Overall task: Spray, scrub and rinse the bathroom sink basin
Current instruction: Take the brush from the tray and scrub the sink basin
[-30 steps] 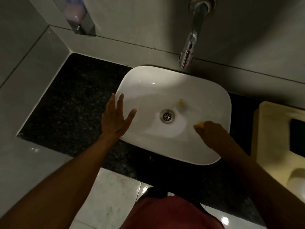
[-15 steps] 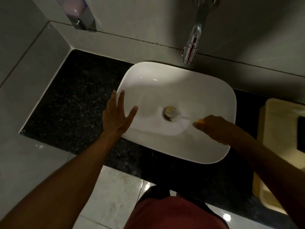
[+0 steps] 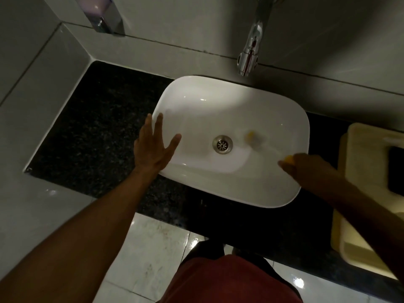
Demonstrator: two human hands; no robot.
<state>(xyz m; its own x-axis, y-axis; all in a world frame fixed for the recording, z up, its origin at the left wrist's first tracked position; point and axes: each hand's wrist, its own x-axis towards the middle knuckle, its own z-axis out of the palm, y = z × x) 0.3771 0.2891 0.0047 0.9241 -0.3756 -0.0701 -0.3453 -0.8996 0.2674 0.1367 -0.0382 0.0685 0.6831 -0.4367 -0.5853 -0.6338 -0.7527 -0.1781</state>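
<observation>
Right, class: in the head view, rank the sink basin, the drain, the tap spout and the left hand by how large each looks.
Largest to smallest as they appear:
1. sink basin
2. left hand
3. tap spout, though it sits farther from the camera, so its place against the hand is unsure
4. drain

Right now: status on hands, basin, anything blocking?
Left hand open, flat on basin left rim. Right hand shut on yellow-tipped brush handle; brush head blurred, right of drain. Faucet dry. Nothing blocking.
</observation>
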